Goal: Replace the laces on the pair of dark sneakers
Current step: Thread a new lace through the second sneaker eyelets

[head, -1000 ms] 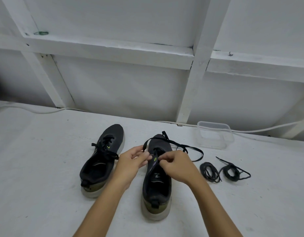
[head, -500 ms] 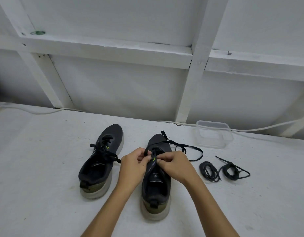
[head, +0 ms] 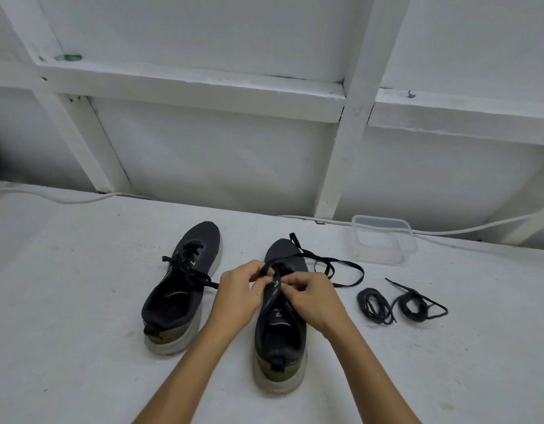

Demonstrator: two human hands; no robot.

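Note:
Two dark sneakers with pale soles stand on the white surface, toes pointing away. The left sneaker (head: 179,289) has a black lace tied in it. Over the tongue of the right sneaker (head: 280,328) both hands meet. My left hand (head: 238,293) pinches the flat black lace (head: 341,267) at the eyelets. My right hand (head: 313,298) has its fingers curled at the tongue, pinching the same lace. The loose end of the lace loops off to the right of the toe. Two coiled black laces (head: 375,306) (head: 414,306) lie to the right.
A clear plastic container (head: 384,240) stands at the back right near the white wall framing. A white cable (head: 65,198) runs along the foot of the wall. The white surface (head: 65,347) stretches wide to the left.
Both hands have shifted a little toward the toe of the right sneaker and closed in on the lace at the tongue. The sneakers and coiled laces have stayed put.

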